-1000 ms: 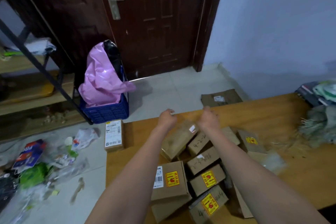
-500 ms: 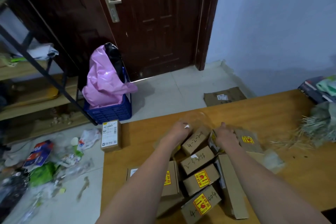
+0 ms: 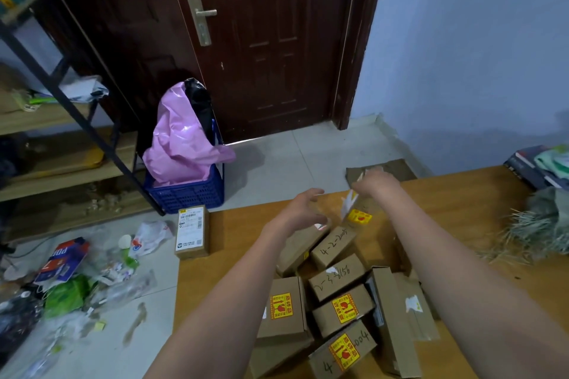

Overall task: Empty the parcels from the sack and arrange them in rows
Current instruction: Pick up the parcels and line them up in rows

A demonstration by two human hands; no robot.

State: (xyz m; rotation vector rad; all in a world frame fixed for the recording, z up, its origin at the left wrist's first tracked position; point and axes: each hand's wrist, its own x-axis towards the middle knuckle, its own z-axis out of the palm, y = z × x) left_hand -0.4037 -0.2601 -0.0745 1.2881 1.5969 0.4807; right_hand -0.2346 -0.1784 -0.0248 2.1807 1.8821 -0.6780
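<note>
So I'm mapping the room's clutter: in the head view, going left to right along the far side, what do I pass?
Wooden shelf rack with black metal frame → pink plastic bag in the blue plastic crate → dark brown wooden door → flat cardboard piece on the floor → pale blue wall.

~10 parcels (image 3: 337,281), 2 hands (image 3: 300,209), 1 crate (image 3: 187,194).

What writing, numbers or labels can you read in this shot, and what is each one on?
"4-2-2004": handwritten on the cardboard parcel just before the left hand.
"2-3-8158", roughly: handwritten on the parcel below it.
"4-" and "2004": handwritten on the nearest parcel.
Yellow-and-red stickers: characters too blurred.
Shipping label on the floor box: too small.
</note>
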